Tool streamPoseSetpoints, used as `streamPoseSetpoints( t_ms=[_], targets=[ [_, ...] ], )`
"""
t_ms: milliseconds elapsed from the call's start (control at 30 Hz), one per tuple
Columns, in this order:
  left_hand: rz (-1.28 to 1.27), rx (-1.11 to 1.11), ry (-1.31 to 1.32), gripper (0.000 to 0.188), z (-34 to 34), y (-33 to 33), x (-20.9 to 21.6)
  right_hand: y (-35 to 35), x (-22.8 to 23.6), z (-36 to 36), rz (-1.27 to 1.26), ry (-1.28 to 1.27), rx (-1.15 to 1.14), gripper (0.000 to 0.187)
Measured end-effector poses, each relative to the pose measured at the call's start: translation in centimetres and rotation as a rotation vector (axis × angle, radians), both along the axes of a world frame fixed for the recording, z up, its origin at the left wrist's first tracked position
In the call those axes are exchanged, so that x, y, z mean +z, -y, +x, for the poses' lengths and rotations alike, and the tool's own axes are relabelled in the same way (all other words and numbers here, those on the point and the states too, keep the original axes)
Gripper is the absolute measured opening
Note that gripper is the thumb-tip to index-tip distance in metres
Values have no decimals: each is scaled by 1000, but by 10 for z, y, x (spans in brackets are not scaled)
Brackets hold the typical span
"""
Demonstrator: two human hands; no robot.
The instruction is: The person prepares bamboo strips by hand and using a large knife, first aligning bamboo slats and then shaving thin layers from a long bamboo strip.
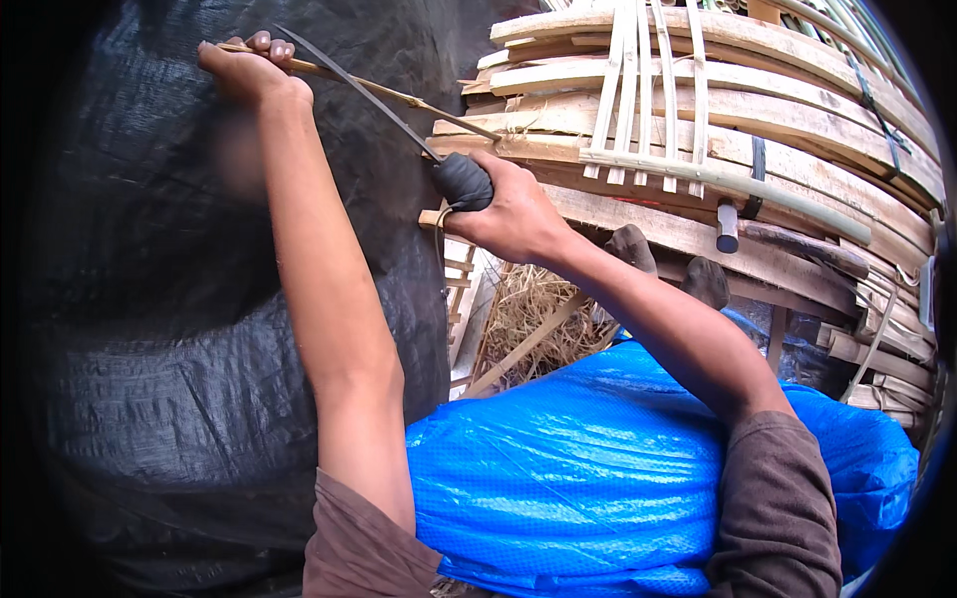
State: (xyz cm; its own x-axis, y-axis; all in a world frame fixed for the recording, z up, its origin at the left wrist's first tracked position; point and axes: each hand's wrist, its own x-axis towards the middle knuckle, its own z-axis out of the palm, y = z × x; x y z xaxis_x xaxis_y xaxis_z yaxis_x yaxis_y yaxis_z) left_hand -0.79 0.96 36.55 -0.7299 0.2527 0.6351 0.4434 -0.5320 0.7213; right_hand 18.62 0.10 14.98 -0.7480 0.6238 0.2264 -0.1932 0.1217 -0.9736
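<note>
At the upper left my left hand [261, 68] is closed round one end of a thin brown stick [439, 110], which looks like bamboo or cane. The stick slants down to the right, and its other end meets the edge of the stacked wooden planks [543, 145]. My right hand [513, 209] grips a long knife [364, 92] by its black wrapped handle. The narrow blade points up and to the left and crosses the stick near my left hand. Whether the edge touches the stick I cannot tell. A thin cord hangs from the handle.
A frame of pale slats on a bamboo rod [758, 189] lies over the planks. Near it is a hammer [728, 227] with a wooden handle. Shavings [538, 324] lie below. Blue sheeting [568, 458] covers my lap, and a black tarp [179, 249] hangs at left.
</note>
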Motion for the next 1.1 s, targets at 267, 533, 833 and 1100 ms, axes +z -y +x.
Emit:
streamPoseSetpoints(
  t_ms=[267, 533, 833, 1100],
  targets=[
    [106, 186, 145, 14, 0, 10, -1, 2, -53, -4, -37, 70, -8, 41],
    [131, 193, 119, 20, 6, 5, -4, 14, -32, -18, -2, 15, -30, 43],
    [71, 151, 66, 25, -12, 13, -2, 12, -23, -8, -27, 81, -28, 41],
    [77, 153, 64, 26, -2, 3, -3, -4, -61, -2, -99, 201, -5, 41]
  ],
)
